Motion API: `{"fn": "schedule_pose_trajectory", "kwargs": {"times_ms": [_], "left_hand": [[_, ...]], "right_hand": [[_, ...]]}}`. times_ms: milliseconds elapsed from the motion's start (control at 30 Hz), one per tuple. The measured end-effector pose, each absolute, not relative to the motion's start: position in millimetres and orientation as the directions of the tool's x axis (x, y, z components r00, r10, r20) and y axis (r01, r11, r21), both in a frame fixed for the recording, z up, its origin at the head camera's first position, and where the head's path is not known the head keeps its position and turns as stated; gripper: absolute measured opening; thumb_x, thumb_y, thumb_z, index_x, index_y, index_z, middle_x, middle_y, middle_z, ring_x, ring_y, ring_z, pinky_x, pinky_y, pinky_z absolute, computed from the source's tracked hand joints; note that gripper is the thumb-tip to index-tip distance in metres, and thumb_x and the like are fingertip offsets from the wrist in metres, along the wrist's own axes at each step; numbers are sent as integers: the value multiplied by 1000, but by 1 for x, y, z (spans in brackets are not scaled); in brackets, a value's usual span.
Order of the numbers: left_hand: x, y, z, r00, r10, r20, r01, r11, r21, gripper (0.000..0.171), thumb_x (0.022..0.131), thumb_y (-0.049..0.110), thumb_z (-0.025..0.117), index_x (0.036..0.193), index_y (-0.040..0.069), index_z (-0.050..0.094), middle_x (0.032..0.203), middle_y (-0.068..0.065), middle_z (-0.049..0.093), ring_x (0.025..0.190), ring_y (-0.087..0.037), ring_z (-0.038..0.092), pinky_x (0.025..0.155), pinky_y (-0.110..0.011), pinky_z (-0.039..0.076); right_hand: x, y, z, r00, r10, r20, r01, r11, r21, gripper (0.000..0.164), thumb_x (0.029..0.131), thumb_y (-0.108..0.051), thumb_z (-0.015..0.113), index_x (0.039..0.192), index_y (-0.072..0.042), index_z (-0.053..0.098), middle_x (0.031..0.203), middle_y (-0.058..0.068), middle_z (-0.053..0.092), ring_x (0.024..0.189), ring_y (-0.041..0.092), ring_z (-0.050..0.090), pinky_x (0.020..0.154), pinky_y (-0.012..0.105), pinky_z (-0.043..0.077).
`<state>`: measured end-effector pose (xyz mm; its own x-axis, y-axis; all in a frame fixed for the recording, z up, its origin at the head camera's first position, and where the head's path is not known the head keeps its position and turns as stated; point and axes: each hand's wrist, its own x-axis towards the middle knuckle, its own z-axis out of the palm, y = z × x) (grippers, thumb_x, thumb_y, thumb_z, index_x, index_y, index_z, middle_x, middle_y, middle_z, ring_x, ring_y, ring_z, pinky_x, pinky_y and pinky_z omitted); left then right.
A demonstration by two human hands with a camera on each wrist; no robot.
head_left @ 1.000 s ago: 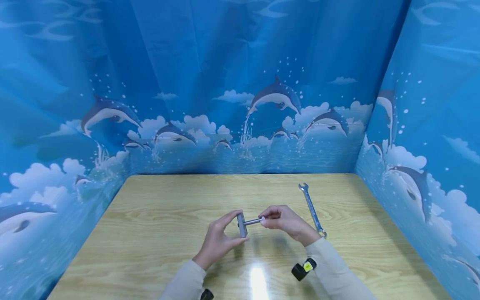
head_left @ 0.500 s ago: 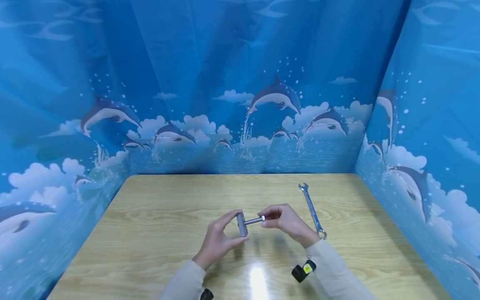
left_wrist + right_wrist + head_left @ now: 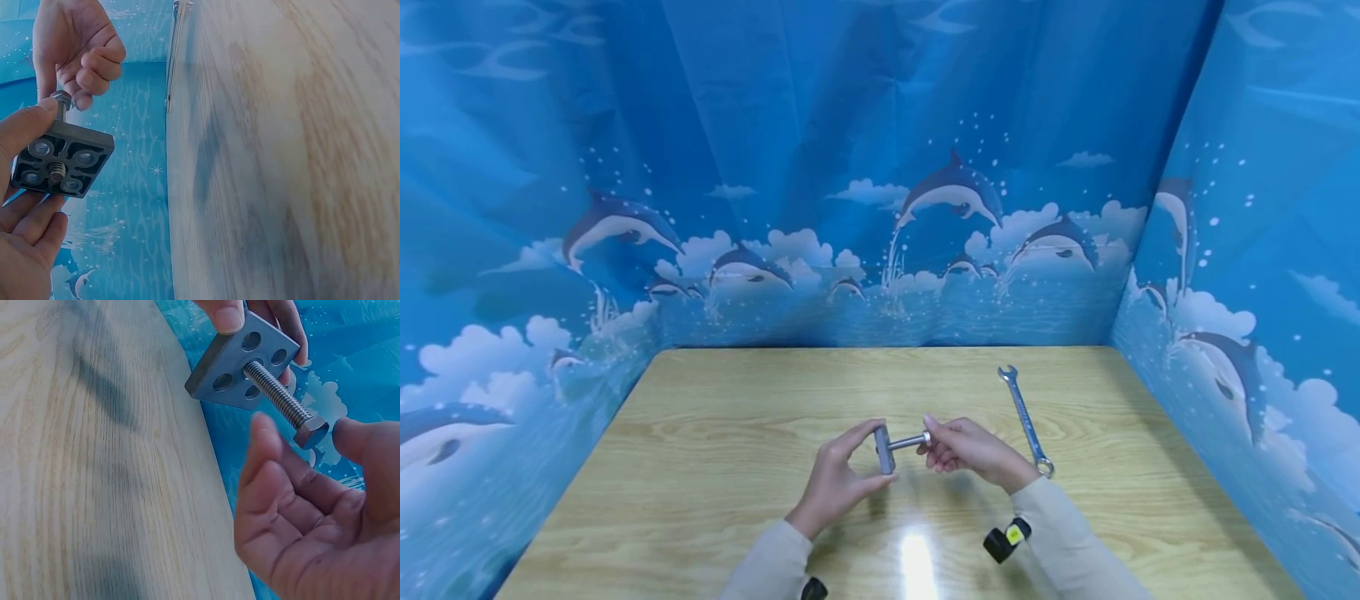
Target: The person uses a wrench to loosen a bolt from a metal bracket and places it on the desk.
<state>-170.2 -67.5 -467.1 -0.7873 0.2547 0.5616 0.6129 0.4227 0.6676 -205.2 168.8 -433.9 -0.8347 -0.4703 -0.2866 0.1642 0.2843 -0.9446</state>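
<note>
My left hand grips a square grey plate by its edges, thumb on one side and fingers on the other, raised over the table. Several round holes pierce the plate, and its underside is ribbed. A threaded hex bolt runs through the centre, its tip poking out underneath in the left wrist view. My right hand is at the hex head, thumb on one side and curled fingers on the other. In the right wrist view the thumb tip lies right beside the head, which is in plain sight.
A combination wrench lies on the wooden table, just beyond my right wrist, open end pointing away. Blue dolphin-print curtains enclose the table at the back and both sides. A bright light reflection shows near the front.
My right thumb has swung upward and forward at the bolt head while the fingers have curled lower. The left hand, plate and wrench stay in place.
</note>
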Motion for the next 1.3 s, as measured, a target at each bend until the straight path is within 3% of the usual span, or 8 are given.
{"fn": "schedule_pose_trajectory", "kwargs": {"times_ms": [133,300,467,600,867,1100,1200,1300], "left_hand": [[-171,-67,-466,-791,255,555,608,425,671,75,61,14,89,129,14,58,130,-6,61,120,-20,58,103,-33,47],[-172,-67,-466,-790,259,556,611,418,673,75,61,14,89,129,15,58,130,-5,61,120,-19,57,103,-33,47],[-171,-67,-466,-785,266,559,617,404,675,75,61,13,89,130,14,58,129,-9,61,120,-20,57,103,-35,47],[-170,-67,-466,-788,267,555,614,406,677,75,61,13,89,129,14,58,129,-8,61,120,-21,57,103,-35,47],[-170,-67,-466,-791,262,553,610,406,681,74,62,13,89,129,14,58,129,-9,61,120,-21,57,103,-36,47],[-170,-68,-466,-805,254,536,592,411,693,74,63,15,89,130,18,58,130,-6,61,120,-19,57,103,-36,47],[-170,-68,-467,-802,251,542,595,412,690,74,62,15,89,130,17,58,130,-5,61,120,-19,58,102,-35,48],[-170,-68,-468,-795,253,551,604,409,684,74,62,15,89,129,15,58,130,-5,61,120,-20,58,102,-35,47]], "right_hand": [[-205,169,-432,-839,-454,-299,168,305,-937,69,94,-56,49,99,11,64,72,1,62,63,10,56,60,22,51],[-206,169,-431,-846,-444,-295,164,309,-937,57,94,-47,55,97,9,65,71,1,61,62,9,55,58,21,48],[-207,170,-430,-864,-434,-254,130,295,-947,36,93,-28,63,103,7,64,81,6,66,73,16,62,72,34,58],[-206,171,-429,-888,-408,-212,86,305,-949,31,88,-15,69,111,5,63,94,8,66,87,24,64,87,47,56],[-204,167,-426,-916,-368,-161,42,311,-949,30,79,0,73,108,2,65,98,8,65,85,19,60,77,31,57],[-204,169,-426,-882,-430,-191,51,317,-947,41,85,-12,72,122,1,60,106,11,65,93,23,62,88,38,56],[-204,170,-428,-850,-484,-206,62,298,-953,48,92,-27,65,127,4,55,110,15,64,102,33,62,94,41,54],[-204,170,-432,-839,-499,-217,86,273,-958,53,97,-39,55,121,9,57,105,16,67,102,36,63,94,42,54]]}}
